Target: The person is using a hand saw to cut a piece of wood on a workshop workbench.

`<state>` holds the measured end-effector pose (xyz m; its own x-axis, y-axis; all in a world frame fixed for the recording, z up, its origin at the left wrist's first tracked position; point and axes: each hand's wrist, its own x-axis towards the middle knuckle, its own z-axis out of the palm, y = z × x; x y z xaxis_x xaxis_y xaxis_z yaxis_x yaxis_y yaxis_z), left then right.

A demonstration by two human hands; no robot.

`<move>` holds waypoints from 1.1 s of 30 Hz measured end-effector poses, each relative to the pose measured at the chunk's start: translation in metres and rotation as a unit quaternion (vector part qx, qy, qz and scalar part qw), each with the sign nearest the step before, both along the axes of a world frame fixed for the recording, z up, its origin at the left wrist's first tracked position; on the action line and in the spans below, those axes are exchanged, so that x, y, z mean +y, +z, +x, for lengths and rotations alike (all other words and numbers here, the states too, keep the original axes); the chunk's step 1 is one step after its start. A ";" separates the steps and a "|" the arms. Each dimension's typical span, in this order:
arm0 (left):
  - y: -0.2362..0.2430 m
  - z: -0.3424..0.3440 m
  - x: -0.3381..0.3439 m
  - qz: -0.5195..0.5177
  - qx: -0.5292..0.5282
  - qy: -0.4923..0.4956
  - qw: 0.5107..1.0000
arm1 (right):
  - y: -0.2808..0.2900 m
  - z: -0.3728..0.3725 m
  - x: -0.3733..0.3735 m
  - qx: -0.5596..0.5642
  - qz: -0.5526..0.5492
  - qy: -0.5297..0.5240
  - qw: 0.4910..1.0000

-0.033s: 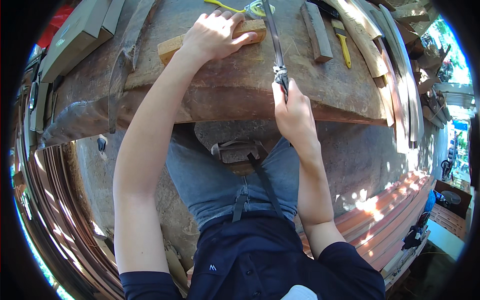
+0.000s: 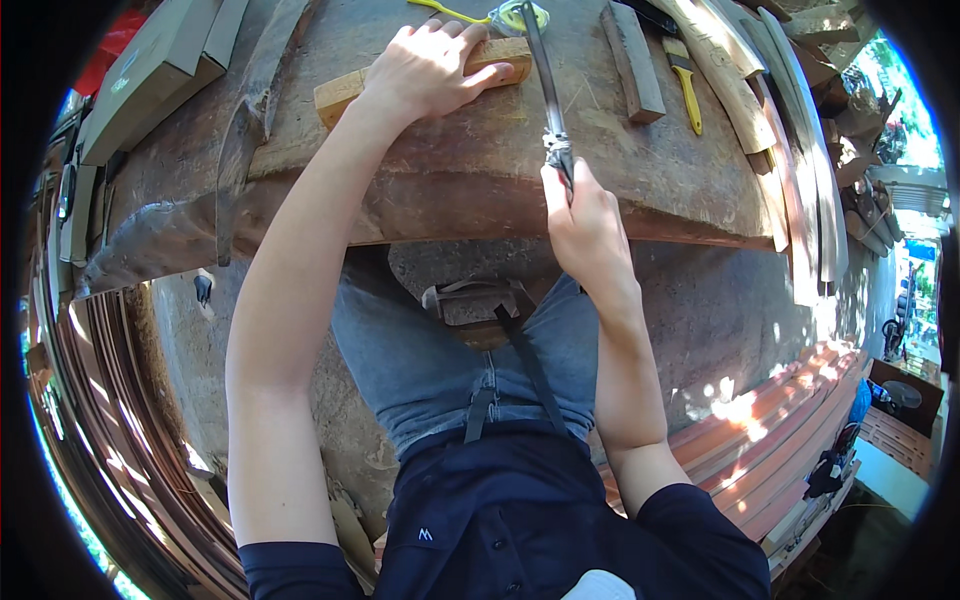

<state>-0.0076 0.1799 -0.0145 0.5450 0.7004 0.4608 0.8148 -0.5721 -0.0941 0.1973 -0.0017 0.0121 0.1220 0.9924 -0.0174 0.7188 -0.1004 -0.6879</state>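
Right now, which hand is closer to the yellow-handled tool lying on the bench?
Right. The right hand grips a saw handle near the bench's front edge, down and left of the yellow-handled tool. The left hand presses on a wood block, much farther left of it.

The workbench [image 2: 480, 170] filling the upper middle of the frame is thick old wood, rough and matt, reddish brown with scratches all over. The small block [image 2: 345, 90] under the left hand [image 2: 425, 65] is paler, cleaner-cut wood. The saw [image 2: 545, 90] held by the right hand [image 2: 585, 215] has a dull grey metal blade. At upper right, the yellow handle [image 2: 690, 95] looks like smooth plastic. Jeans [image 2: 440, 360] at centre are faded blue denim.
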 end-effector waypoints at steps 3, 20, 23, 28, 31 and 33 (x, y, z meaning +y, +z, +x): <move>0.002 0.002 0.001 -0.031 -0.006 -0.005 0.999 | 0.000 -0.004 0.001 -0.003 -0.072 -0.020 0.997; -0.003 -0.002 0.004 -0.015 -0.019 -0.020 0.999 | -0.012 -0.003 -0.018 -0.032 -0.080 -0.023 0.996; 0.001 0.000 0.003 -0.022 0.000 -0.006 1.000 | -0.026 0.004 -0.026 -0.015 -0.064 -0.012 0.998; 0.014 0.002 -0.004 -0.073 0.018 0.019 0.997 | -0.026 0.002 -0.020 -0.020 -0.036 -0.002 0.999; 0.019 0.001 0.001 -0.099 0.024 0.034 0.994 | -0.022 -0.005 -0.009 -0.009 -0.042 -0.019 0.999; 0.021 0.001 0.005 -0.111 0.024 0.037 0.993 | -0.021 -0.008 0.000 -0.005 -0.018 -0.011 1.000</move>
<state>-0.0061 0.1849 0.0065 0.5057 0.8212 0.2644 0.8532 -0.5214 -0.0126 0.1898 -0.0020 -0.0094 0.1442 0.9882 -0.0520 0.7227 -0.1410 -0.6766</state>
